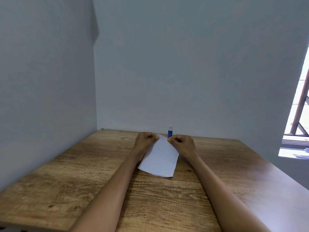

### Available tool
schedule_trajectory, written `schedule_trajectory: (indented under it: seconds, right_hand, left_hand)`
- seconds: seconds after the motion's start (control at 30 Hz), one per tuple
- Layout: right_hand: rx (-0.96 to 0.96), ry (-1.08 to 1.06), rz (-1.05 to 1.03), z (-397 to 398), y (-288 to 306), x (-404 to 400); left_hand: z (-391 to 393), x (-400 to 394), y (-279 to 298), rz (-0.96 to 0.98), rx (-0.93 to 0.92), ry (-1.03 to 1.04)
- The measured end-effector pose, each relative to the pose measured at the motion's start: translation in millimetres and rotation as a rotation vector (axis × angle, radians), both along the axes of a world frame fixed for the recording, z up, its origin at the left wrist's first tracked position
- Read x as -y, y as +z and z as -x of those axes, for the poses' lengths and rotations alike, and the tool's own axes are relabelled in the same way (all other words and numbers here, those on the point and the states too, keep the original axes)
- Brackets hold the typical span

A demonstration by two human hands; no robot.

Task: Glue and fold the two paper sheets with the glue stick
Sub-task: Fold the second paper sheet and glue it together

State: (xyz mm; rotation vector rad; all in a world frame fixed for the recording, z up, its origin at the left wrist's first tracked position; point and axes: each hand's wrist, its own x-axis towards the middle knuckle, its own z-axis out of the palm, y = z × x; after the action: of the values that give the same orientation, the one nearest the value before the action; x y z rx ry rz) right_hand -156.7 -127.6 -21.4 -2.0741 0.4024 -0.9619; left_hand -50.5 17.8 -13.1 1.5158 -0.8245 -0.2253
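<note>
Both hands [164, 141] pinch the paper's [160, 158] far edge.

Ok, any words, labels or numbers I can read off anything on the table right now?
Glue stick: its blue label carries print, but it is too small and blurred to read.
Paper: the side facing up looks blank, no writing visible.
Table: bare wood grain, no text or signs.
So nothing is legible.

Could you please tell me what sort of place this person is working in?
Probably a plain indoor room, set up as a simple work corner: a wooden table pushed into the corner of bare grey walls, with a window at the right.
</note>
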Motion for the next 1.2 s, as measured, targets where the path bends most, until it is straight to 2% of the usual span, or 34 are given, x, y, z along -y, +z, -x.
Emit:
schedule_trajectory:
  seconds: [0.3, 0.6, 0.73, 0.87, 0.97, 1.03, 1.13, 1.2]
  right_hand:
    - [0.031, 0.022, 0.002, 0, 4, -5]
    - [0.145, 0.120, -0.361, 8, 7, -1]
    - [0.187, 0.087, -0.454, 11, 5, 4]
    - [0.108, 0.171, -0.479, 10, 6, -1]
    - [0.072, 0.188, -0.418, 8, 6, -7]
    - [0.082, 0.151, -0.387, 8, 6, -8]
    - [0.079, 0.122, -0.328, 5, 8, -10]
    - [0.032, 0.113, -0.222, 1, 10, -16]
  left_hand:
    - [-1, -1, 2, 0.070, -0.026, 0.084]
    - [-6, -4, 6, 0.202, -0.087, 0.168]
    - [-11, -9, 7, 0.302, -0.258, 0.193]
    - [-11, -11, 9, 0.300, -0.302, 0.204]
    - [-7, -7, 7, 0.266, -0.293, 0.156]
    - [-4, -4, 5, 0.229, -0.175, 0.216]
    - [-4, 0, 8, 0.175, 0.127, 0.334]
    - [-6, 2, 10, 0.059, 0.432, 0.419]
